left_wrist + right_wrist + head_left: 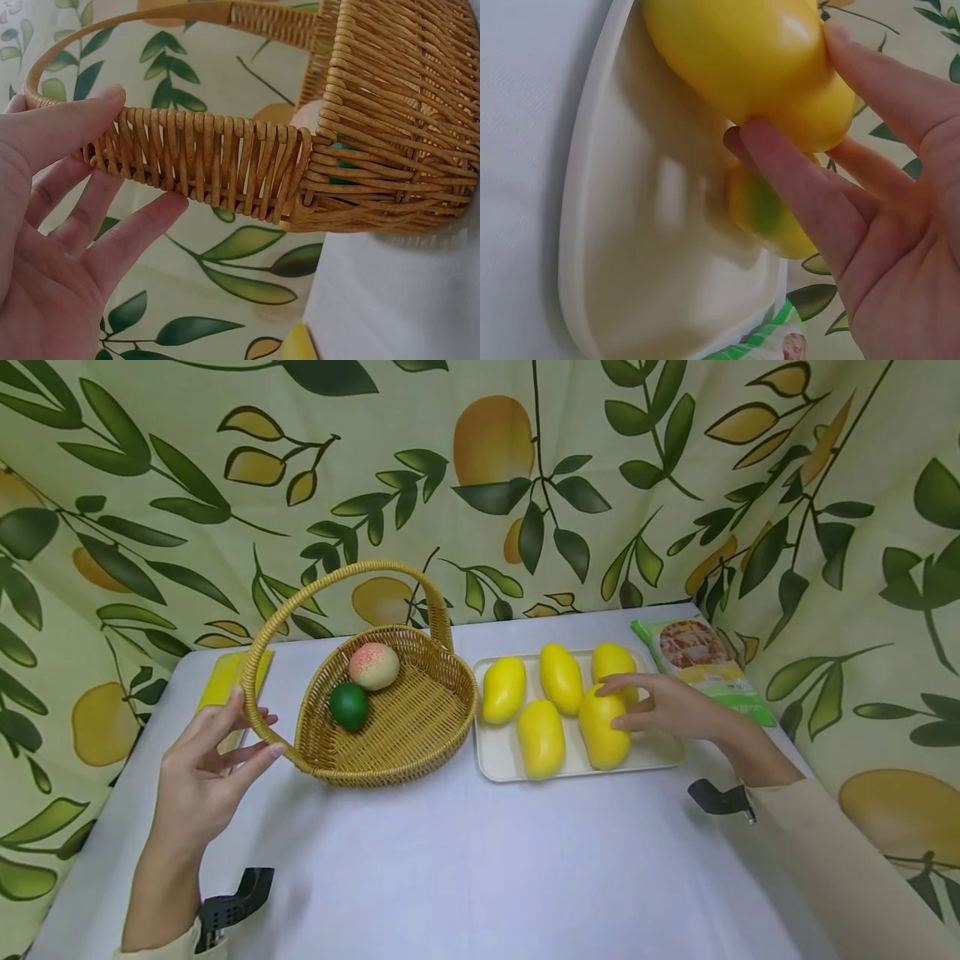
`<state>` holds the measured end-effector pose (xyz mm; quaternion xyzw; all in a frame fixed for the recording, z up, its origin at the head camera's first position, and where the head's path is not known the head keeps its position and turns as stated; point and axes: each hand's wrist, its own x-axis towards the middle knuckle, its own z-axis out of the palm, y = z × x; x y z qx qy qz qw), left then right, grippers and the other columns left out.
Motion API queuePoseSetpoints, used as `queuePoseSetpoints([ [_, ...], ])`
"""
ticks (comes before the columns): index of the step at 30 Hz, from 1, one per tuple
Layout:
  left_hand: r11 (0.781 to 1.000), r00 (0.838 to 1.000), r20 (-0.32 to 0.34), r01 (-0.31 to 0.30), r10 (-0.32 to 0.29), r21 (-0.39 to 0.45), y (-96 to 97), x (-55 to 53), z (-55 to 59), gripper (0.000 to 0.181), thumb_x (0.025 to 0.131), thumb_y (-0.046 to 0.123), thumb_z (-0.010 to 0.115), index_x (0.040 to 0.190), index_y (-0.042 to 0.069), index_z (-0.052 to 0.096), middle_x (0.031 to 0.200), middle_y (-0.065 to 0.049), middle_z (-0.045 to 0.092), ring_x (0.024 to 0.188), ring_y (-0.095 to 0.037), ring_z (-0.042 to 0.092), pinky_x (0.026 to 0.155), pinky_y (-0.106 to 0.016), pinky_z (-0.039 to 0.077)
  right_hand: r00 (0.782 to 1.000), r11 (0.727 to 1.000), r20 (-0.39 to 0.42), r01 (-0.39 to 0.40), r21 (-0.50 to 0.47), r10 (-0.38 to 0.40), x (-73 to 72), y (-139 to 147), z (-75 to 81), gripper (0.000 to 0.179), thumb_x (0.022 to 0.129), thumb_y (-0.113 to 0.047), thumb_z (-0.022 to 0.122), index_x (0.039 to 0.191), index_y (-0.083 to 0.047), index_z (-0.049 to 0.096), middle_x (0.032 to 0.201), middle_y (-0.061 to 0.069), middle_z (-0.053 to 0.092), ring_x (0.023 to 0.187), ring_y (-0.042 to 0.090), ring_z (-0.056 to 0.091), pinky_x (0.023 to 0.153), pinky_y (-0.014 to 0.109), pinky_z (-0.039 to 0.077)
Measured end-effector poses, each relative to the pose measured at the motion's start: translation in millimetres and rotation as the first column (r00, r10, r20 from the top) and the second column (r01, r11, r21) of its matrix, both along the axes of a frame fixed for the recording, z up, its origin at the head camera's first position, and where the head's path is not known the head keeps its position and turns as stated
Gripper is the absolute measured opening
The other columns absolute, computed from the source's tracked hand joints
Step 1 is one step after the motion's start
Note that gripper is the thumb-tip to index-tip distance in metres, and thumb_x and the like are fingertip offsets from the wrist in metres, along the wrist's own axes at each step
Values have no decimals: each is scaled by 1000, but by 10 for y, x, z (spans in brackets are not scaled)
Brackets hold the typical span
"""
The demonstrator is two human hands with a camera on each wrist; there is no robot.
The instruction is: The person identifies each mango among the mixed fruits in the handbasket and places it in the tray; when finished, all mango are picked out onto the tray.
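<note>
My left hand (pixel 206 760) holds the handle (pixel 202 154) of a wicker basket (pixel 382 756) between thumb and fingers. Inside the basket, at its left, lie a pink-and-cream peach (pixel 374 666) and a dark green round fruit (pixel 349 707). On the right, my right hand (pixel 663 702) grips the upper right side of a yellow mango (pixel 602 731), the front right one over a cream tray (pixel 502 768). In the right wrist view, thumb and fingers (pixel 802 180) lie on either side of that mango's end. Several other mangoes (pixel 542 739) lie on the tray.
A green-and-white packet (pixel 697 660) with a food picture lies behind the tray at the right. A yellow flat item (pixel 221 681) lies left of the basket, partly behind my left hand. A leaf-patterned cloth (pixel 420 485) hangs behind the white table (pixel 480 868).
</note>
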<state>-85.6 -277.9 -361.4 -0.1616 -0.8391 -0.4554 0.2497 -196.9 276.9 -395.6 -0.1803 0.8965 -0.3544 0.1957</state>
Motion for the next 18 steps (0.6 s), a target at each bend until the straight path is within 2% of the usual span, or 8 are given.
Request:
queuePoseSetpoints([
  [4, 1000, 999, 33, -12, 12, 4, -1, 5, 8, 92, 70, -30, 72, 151, 3, 44, 116, 23, 59, 110, 3, 66, 82, -8, 57, 1000, 999, -25, -13, 31, 14, -3, -12, -9, 53, 91, -36, 77, 139, -18, 62, 156, 18, 48, 129, 38, 62, 99, 50, 60],
  [7, 1000, 999, 38, -14, 14, 11, -3, 3, 6, 93, 69, -31, 72, 151, 3, 44, 116, 22, 59, 110, 2, 66, 82, -9, 57, 1000, 1000, -11, -14, 25, 15, 3, -15, -14, 54, 92, -35, 76, 140, -17, 61, 155, 17, 50, 133, 40, 58, 98, 47, 61],
  [14, 1000, 1000, 19, -8, 7, 11, 8, -3, 16, 91, 70, -30, 73, 150, 3, 44, 117, 19, 60, 111, 1, 66, 82, -9, 57, 997, 999, 75, 14, -47, -11, 31, 4, -78, 54, 96, -30, 72, 145, -15, 55, 162, 18, 38, 128, 39, 62, 89, 36, 65],
  [18, 1000, 1000, 18, -14, 14, 5, 2, -8, 12, 90, 71, -29, 73, 150, 3, 45, 116, 21, 59, 110, 2, 66, 81, -9, 57, 997, 996, 77, 7, -83, -1, 44, 17, -108, 53, 98, -28, 70, 146, -14, 54, 163, 22, 33, 127, 42, 63, 87, 34, 65],
])
